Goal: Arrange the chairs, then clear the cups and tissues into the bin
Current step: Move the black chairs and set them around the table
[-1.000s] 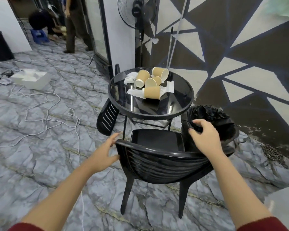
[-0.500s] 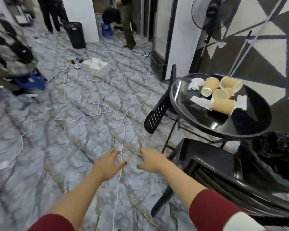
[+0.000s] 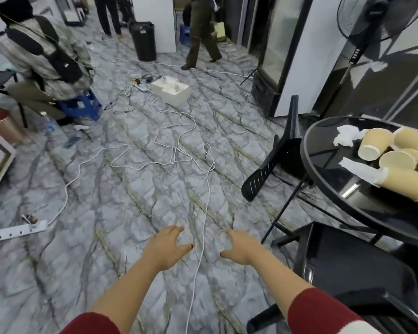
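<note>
Both hands, left (image 3: pixel 165 247) and right (image 3: pixel 244 247), grip released, now off upright chair (image 3: pixel 352 266) beside tabletop (image 3: pixel 323 179); fallen chair (image 3: pixel 273 160) next.

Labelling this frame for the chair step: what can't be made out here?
Head view only:
- Tipped black plastic chair: its seat side hidden behind the round black glass table.
- Tan paper cups: the farthest one cut by the right edge.
- Near black chair: backrest cut off at the lower right.
- Bin: out of frame.

The round black table (image 3: pixel 323 165) carries 4 tipped paper cups (image 3: pixel 374 143) and crumpled tissues (image 3: pixel 348 135).
</note>
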Available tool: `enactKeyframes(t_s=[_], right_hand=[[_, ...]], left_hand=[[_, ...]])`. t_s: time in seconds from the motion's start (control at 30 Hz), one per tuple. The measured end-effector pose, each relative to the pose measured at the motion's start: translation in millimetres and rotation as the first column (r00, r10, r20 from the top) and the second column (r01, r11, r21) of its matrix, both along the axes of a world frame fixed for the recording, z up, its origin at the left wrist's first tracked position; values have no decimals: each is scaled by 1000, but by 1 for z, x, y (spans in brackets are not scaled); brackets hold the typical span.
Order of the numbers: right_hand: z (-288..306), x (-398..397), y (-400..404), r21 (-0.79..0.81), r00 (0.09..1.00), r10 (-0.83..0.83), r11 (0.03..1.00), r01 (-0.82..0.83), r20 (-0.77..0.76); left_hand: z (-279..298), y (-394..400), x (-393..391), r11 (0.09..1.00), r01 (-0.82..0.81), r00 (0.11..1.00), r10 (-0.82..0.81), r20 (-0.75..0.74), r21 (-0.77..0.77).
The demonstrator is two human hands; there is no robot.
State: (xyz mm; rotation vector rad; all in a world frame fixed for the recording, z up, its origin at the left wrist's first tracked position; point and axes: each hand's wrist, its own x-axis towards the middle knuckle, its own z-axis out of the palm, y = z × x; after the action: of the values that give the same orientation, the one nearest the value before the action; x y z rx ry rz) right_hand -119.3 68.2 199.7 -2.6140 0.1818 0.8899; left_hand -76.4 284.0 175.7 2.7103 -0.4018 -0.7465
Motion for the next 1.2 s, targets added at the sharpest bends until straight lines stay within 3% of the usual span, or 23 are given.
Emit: enactKeyframes(t_s=[0.53,0.93,1.2], right_hand=[[-22,159,-52,56,990,-127,990,130,-62],[-20,301,-94,59,991,-108,992,113,-79],[-27,412,-91,17,979,-193,981,195,-72]], left_hand=[[-25,-55,168,995,95,993,-93,-69,27],[-17,-95,313,996,83,994,-84,-69,-11],[-19,-104,450,976,216,975,-216,-45,-10]])
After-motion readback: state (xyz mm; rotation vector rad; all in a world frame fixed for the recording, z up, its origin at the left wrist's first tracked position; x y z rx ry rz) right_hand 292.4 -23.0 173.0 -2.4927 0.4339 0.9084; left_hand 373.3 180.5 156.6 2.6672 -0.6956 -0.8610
